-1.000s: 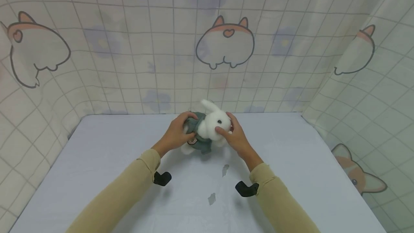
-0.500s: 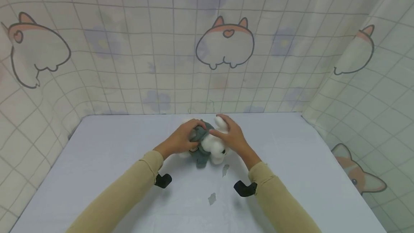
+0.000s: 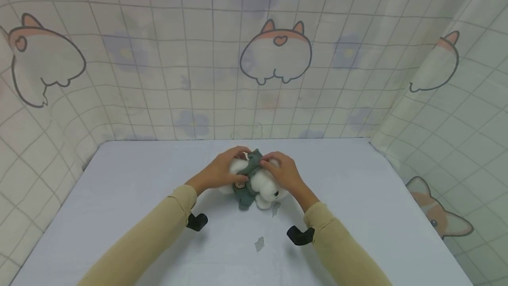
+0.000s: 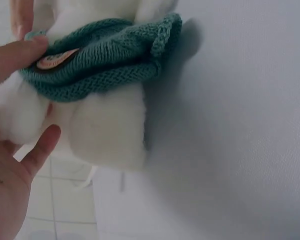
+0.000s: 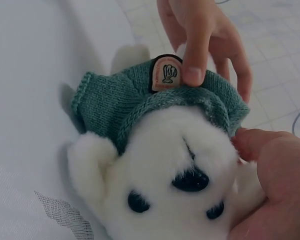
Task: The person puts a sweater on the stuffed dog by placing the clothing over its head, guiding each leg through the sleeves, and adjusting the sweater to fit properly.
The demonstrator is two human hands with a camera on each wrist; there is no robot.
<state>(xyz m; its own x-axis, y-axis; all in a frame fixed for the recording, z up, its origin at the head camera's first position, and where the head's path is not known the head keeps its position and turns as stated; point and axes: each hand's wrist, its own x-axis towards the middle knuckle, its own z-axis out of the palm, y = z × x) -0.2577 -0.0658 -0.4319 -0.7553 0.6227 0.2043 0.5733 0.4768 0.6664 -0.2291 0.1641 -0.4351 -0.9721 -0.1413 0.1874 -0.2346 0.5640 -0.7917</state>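
Observation:
A white plush toy (image 3: 265, 183) with black eyes and nose lies on its side, head toward the right hand. Its green knitted sweater (image 5: 110, 100) is bunched around the middle, and white fur shows on both sides of it. My left hand (image 3: 220, 171) holds the sweater, thumb beside the round patch (image 5: 166, 74) and fingers behind. At the far edge of the sweater, my right hand (image 3: 285, 173) pinches the knit between thumb and fingers. The right palm lies beside the toy's head, partly hiding it in the head view.
The toy lies on a white-covered table (image 3: 158, 242) near its back edge. Two grey patches, one a torn-looking mark (image 3: 259, 244), show in front of it. A patterned curtain (image 3: 190, 56) stands behind and at both sides. Black wrist mounts (image 3: 300, 235) hang below the sleeves.
The toy has been turned so its head faces nearer the person. My right hand has moved from the head to the sweater's edge, and the sweater has ridden up, baring fur near the left hand.

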